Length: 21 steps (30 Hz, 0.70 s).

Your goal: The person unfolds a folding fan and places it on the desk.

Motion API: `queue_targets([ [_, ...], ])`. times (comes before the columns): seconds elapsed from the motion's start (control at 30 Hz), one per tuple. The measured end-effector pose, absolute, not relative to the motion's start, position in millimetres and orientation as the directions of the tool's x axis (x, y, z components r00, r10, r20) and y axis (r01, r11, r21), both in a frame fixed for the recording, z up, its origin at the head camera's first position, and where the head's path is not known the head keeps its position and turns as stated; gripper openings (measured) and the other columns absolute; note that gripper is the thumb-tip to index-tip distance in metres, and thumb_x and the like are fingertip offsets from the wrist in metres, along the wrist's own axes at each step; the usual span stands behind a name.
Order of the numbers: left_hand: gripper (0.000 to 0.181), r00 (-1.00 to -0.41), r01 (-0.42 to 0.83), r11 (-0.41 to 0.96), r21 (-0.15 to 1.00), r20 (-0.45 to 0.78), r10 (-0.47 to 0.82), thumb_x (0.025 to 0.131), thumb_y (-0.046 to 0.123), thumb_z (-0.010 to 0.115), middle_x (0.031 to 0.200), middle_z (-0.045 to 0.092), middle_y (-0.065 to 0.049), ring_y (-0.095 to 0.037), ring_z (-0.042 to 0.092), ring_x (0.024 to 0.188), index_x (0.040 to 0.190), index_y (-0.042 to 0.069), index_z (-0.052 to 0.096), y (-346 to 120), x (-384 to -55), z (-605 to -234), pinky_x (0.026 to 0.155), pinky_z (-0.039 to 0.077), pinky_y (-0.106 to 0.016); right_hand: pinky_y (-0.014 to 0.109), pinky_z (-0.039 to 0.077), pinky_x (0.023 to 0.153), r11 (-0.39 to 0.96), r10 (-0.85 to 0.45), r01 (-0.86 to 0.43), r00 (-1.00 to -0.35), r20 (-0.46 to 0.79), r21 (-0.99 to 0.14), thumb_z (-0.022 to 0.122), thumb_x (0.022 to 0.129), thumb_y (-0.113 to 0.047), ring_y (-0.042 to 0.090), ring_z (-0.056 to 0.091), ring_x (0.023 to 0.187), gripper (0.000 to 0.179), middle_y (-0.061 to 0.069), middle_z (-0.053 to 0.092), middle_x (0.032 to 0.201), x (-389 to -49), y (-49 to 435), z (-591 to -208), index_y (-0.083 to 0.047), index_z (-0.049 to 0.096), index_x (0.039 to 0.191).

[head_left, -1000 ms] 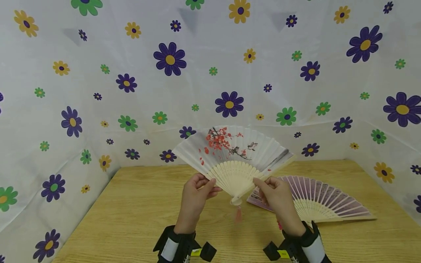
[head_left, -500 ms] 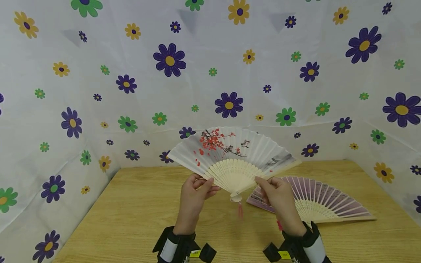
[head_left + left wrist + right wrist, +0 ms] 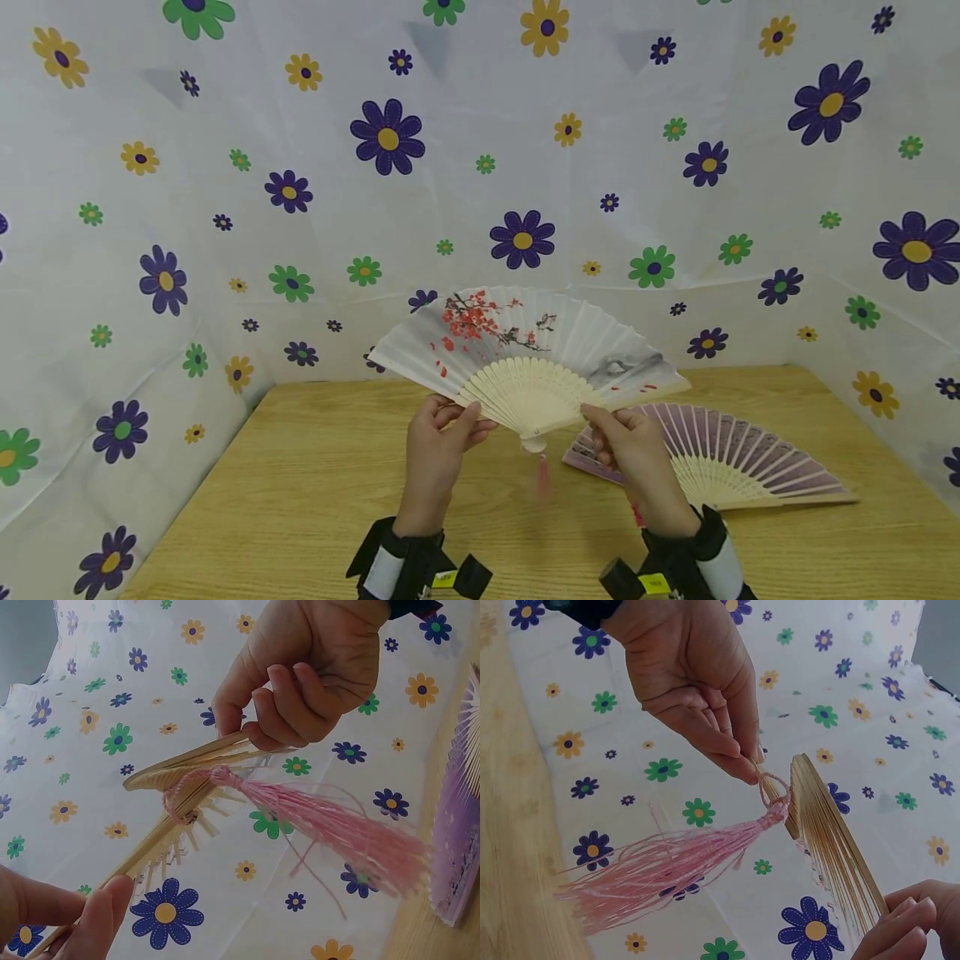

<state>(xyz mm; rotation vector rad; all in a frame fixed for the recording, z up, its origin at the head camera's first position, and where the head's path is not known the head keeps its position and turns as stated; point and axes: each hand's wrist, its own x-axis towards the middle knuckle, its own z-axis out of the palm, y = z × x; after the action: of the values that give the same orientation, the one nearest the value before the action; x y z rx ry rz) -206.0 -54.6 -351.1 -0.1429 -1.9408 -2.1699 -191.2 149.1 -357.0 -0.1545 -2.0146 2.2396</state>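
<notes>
Between my two hands a white folding fan [image 3: 528, 387] is spread wide above the table, painted with red blossoms, a dark branch and grey shading. My left hand [image 3: 435, 446] pinches its left outer rib between thumb and fingers. On the other side, my right hand [image 3: 636, 450] pinches the right outer rib. The pale slatted ribs meet at a pivot low in the middle. From that pivot a pink tassel [image 3: 337, 832] hangs by a looped cord, seen large in both wrist views.
A purple folding fan [image 3: 750, 462] lies spread on the wooden table [image 3: 300, 483], partly behind my right hand and forearm. Flower-printed white cloth [image 3: 465, 200] covers the back and sides. Each wrist wears a black strap with a small block.
The white fan has spread wider, its left edge moving left and down. My left hand has shifted slightly left, while my right hand stays nearly in place. The purple fan has not moved.
</notes>
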Motion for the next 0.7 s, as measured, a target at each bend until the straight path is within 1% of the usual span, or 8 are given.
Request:
queue_targets([
  [0.2, 0.029, -0.965, 0.246, -0.087, 0.965, 0.236, -0.119, 0.093, -0.010, 0.058, 0.091, 0.066, -0.024, -0.005, 0.068, 0.064, 0.120, -0.017, 0.049, -54.4, -206.0, -352.0, 0.060, 0.057, -0.011, 0.014, 0.037, 0.039, -0.130, 0.155, -0.026, -0.988, 0.005, -0.991, 0.061, 0.096, -0.014, 0.004, 0.041, 0.041, 0.038, -0.007, 0.048, 0.049, -190.6, 148.5, -357.0, -0.010, 0.052, 0.059],
  [0.27, 0.029, -0.965, 0.244, -0.091, 0.965, 0.233, -0.117, 0.093, -0.010, 0.058, 0.091, 0.066, -0.023, -0.006, 0.068, 0.065, 0.120, -0.017, 0.049, -54.5, -206.0, -352.0, 0.060, 0.057, -0.011, 0.014, 0.036, 0.039, -0.137, 0.156, -0.032, -0.988, 0.011, -0.990, 0.060, 0.096, -0.013, 0.004, 0.041, 0.042, 0.038, -0.007, 0.048, 0.050, -190.3, 148.2, -357.1, -0.011, 0.052, 0.059],
  [0.37, 0.028, -0.965, 0.245, -0.102, 0.964, 0.232, -0.121, 0.093, -0.010, 0.058, 0.089, 0.065, -0.019, -0.005, 0.068, 0.064, 0.118, -0.017, 0.049, -54.3, -206.3, -351.9, 0.060, 0.057, -0.011, 0.013, 0.036, 0.039, -0.141, 0.163, -0.047, -0.986, 0.023, -0.989, 0.059, 0.097, -0.012, 0.004, 0.041, 0.042, 0.038, -0.008, 0.048, 0.050, -189.9, 147.7, -357.7, -0.011, 0.052, 0.059],
  [0.5, 0.023, -0.958, 0.261, -0.118, 0.958, 0.242, -0.153, 0.093, -0.009, 0.058, 0.082, 0.064, -0.009, -0.004, 0.068, 0.063, 0.113, -0.016, 0.050, -53.9, -206.6, -351.7, 0.059, 0.057, -0.011, 0.013, 0.036, 0.039, -0.149, 0.182, -0.082, -0.982, 0.054, -0.985, 0.058, 0.097, -0.010, 0.004, 0.042, 0.042, 0.039, -0.008, 0.049, 0.050, -189.7, 145.9, -359.0, -0.012, 0.053, 0.058],
  [0.6, 0.021, -0.950, 0.280, -0.134, 0.951, 0.254, -0.182, 0.092, -0.010, 0.058, 0.079, 0.063, -0.003, -0.004, 0.068, 0.062, 0.111, -0.016, 0.050, -53.6, -206.6, -351.4, 0.058, 0.057, -0.011, 0.014, 0.038, 0.040, -0.181, 0.196, -0.109, -0.978, 0.073, -0.977, 0.058, 0.097, -0.008, 0.004, 0.042, 0.043, 0.039, -0.009, 0.049, 0.050, -189.4, 143.7, -360.0, -0.013, 0.055, 0.058],
  [0.7, 0.021, -0.945, 0.293, -0.153, 0.944, 0.262, -0.196, 0.092, -0.011, 0.058, 0.077, 0.063, -0.001, -0.004, 0.068, 0.063, 0.111, -0.017, 0.050, -53.4, -206.7, -350.8, 0.058, 0.056, -0.010, 0.014, 0.039, 0.041, -0.231, 0.202, -0.119, -0.977, 0.072, -0.966, 0.057, 0.097, -0.007, 0.003, 0.041, 0.044, 0.039, -0.009, 0.050, 0.050, -189.2, 141.6, -361.0, -0.014, 0.058, 0.058],
])
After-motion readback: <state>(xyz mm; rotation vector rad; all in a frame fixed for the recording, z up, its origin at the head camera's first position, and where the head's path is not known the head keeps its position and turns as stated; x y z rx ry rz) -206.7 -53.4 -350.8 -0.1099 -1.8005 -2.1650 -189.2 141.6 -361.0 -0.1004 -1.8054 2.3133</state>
